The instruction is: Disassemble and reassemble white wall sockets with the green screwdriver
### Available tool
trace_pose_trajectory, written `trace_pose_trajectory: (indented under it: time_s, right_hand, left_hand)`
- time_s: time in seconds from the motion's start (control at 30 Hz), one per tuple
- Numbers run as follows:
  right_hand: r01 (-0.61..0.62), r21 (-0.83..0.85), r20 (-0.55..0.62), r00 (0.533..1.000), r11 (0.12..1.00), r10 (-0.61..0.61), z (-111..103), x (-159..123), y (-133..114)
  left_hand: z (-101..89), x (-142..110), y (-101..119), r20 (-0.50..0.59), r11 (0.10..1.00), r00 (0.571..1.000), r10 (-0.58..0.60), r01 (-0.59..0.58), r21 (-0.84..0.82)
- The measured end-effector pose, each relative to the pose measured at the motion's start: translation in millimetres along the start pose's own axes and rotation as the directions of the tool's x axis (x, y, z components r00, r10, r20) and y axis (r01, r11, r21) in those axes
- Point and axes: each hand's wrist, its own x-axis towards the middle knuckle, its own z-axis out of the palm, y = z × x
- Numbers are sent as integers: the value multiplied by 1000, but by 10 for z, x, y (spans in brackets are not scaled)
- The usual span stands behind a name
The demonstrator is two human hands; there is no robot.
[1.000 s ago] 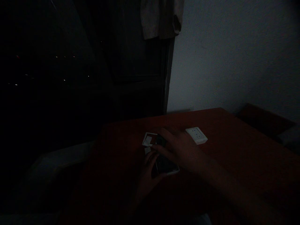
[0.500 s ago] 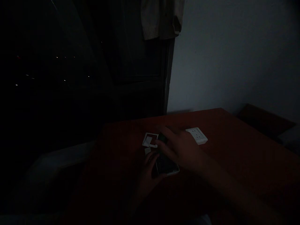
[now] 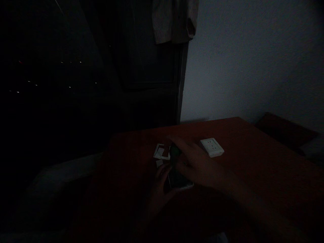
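My left hand [image 3: 160,192] grips the near left side of a square wall switch or socket unit [image 3: 179,180], fingers and thumb along its edges. The unit lies with a dark face up and a white rim. Above it, my right hand [image 3: 198,162] is curled around a dark green, thick-handled tool [image 3: 174,153] that looks like a screwdriver. The tool's tip is hidden in the dark. Just beyond my left fingers lie a white square frame [image 3: 165,158] and a small white piece [image 3: 159,163].
A white wall socket [image 3: 212,147] sits farther right on the reddish-brown table [image 3: 243,145]. Behind the table stand a pale wall [image 3: 240,67] and a dark window with specks of light. Cloth [image 3: 174,22] hangs at the top. The room is very dim.
My right fingers have shifted around the green tool, with the forefinger farther up and the thumb lower. The white socket is less covered. My left hand has stayed in place.
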Motion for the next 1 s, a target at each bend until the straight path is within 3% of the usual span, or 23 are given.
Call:
trace_pose_trajectory:
  time_s: [0.23, 0.4, 0.6, 0.77, 1.0]
  right_hand:
    - [-111, -157, -29, 994, 981, 108, 63, 39, 25]
    - [3, 4, -57, 998, 1000, -2, 54, 10, 38]
    - [-106, -120, -52, 994, 987, 100, 60, 15, 49]
    - [38, 16, -52, 998, 999, -37, 33, -36, 51]
    - [-52, -136, -65, 997, 989, 44, 51, 1, 44]
  left_hand:
    - [17, 1, -22, -9, 1000, 1000, 13, -13, -4]
    - [40, -6, -57, -36, 999, 999, 24, -25, -20]
    - [27, 5, -40, -22, 999, 999, 26, -27, -35]
    - [5, 1, -29, -18, 1000, 1000, 9, -10, -17]
    - [5, 2, -5, -19, 1000, 1000, 2, -3, -16]
